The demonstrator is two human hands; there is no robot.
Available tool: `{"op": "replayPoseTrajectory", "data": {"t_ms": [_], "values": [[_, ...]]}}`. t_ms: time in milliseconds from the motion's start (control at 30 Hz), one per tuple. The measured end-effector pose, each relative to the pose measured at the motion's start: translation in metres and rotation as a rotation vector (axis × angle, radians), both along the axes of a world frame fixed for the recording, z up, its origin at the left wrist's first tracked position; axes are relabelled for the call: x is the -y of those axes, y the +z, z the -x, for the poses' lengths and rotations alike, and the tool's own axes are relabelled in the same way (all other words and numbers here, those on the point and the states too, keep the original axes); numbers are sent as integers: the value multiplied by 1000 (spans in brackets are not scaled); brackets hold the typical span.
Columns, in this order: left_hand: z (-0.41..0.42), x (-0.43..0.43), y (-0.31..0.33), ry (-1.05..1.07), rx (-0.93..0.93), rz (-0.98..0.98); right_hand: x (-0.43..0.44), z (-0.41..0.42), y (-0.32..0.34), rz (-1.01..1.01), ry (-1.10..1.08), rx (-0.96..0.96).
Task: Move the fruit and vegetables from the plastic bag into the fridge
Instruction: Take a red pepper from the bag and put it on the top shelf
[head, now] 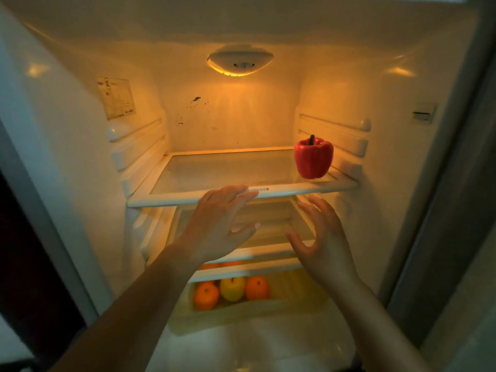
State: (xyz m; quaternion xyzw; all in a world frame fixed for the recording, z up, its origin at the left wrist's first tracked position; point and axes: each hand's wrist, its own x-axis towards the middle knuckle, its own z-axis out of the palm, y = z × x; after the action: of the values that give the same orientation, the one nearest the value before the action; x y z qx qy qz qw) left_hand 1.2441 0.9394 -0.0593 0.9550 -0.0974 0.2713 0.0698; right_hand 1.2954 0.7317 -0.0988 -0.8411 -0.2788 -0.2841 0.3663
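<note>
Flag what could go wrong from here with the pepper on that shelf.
1. The red pepper stands near the glass shelf's front right corner; a bump could tip it off.
2. The left hand touches that shelf's front rim; jolting it may topple the pepper.
3. The right hand, open just below the shelf, could knock it when rising.

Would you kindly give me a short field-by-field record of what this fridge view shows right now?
fridge: open, lit inside
top shelf: red pepper upright at its right end
bottom drawer: oranges and a yellow apple
left hand: open, fingertips at the top shelf's front edge
right hand: open, holding nothing
</note>
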Motion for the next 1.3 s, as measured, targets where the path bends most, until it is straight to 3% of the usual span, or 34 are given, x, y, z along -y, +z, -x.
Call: {"op": "replayPoseTrajectory", "data": {"t_ms": [400,733,1067,1300], "values": [[130,-5,-62,-95,-271,286,-8,126,-45,258,214,-239],[251,10,-128,-169,-560,395,28,273,-86,390,87,-535],[292,71,-152,-354,-749,242,101,369,-109,500,-93,-874],[292,140,-159,-435,-807,118,165,402,-108,433,-176,-956]]}}
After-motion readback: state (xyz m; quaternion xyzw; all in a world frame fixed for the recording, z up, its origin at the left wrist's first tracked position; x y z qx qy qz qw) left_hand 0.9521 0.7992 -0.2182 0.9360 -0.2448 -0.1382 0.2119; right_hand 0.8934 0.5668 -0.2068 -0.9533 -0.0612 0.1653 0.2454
